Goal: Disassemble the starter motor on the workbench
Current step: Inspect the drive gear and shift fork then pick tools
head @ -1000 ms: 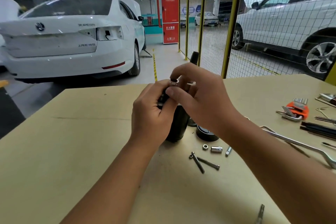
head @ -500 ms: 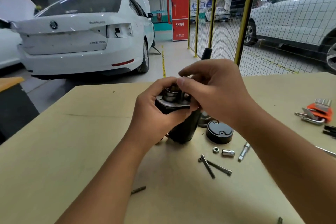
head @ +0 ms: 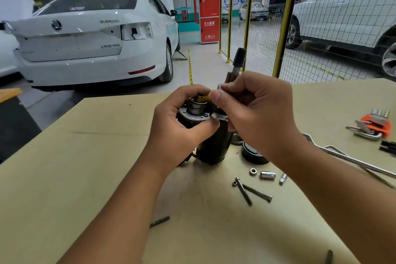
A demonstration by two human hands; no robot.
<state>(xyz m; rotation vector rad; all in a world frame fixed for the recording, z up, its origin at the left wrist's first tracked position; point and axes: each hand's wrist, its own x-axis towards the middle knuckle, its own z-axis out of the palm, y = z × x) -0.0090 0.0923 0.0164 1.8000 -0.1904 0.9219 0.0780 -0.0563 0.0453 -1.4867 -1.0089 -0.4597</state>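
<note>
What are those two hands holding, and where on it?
Left hand grips the starter motor round its upper body. Right hand pinches something at its top end; what exactly, I cannot tell.

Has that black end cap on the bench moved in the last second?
No. The black end cap sits just beyond the loose nut and small socket, as before; only the view shifted.

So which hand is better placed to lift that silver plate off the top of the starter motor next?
Probably the right hand. Its fingertips already pinch at the silver plate atop the starter motor, while the left hand grips the black body and steadies it upright on the workbench.
</note>
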